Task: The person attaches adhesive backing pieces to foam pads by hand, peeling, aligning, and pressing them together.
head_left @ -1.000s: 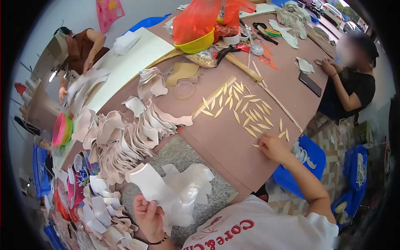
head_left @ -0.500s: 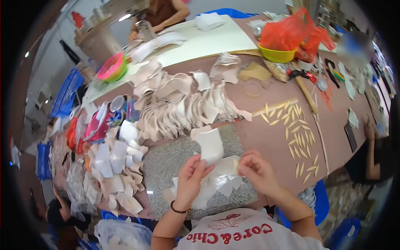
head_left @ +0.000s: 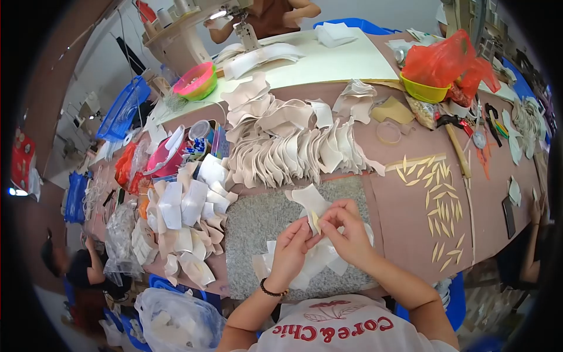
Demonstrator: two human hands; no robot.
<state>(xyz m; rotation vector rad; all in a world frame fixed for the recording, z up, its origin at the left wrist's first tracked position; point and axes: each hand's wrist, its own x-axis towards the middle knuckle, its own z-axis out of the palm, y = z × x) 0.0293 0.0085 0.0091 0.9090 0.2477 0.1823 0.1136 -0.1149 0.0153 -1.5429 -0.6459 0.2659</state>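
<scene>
Room: pale wall (head_left: 375, 14) at the back; a person in a brown top (head_left: 271, 20) behind a sewing machine (head_left: 185, 36); further people partly seen at the left and right edges.
Tabletop (head_left: 402, 220), mauve-brown, seams running across it; a white board (head_left: 360, 64) along its far side.
Grey speckled slab (head_left: 249, 214), in front of the wearer, partly hidden by forearms and glossy white sheeting (head_left: 325, 258).
Stack of curved pale pieces (head_left: 287, 149), rippled, just beyond the slab; a looser heap of like pieces (head_left: 190, 208) to its left.
Clear plastic bag (head_left: 176, 322), at the near left edge, pale contents.
Red plastic bag (head_left: 440, 58), in and over a yellow bowl (head_left: 423, 89), concealing most of its inside.
Pink-and-green bowls (head_left: 196, 81), nested, near the machine.
Hands, a pair, above the slab: left (head_left: 291, 242) and right (head_left: 347, 229), fingertips close together, both pinching one pale piece (head_left: 308, 198), its lower part covered by fingers.
Wooden handle (head_left: 457, 149), right of centre.
Dark phone (head_left: 508, 217), far right.
Tape ring (head_left: 388, 132), beyond the slab.
Yellow leaf-shaped slips (head_left: 441, 205), scattered at right; one more (head_left: 315, 221) against the held piece, between the fingertips.
</scene>
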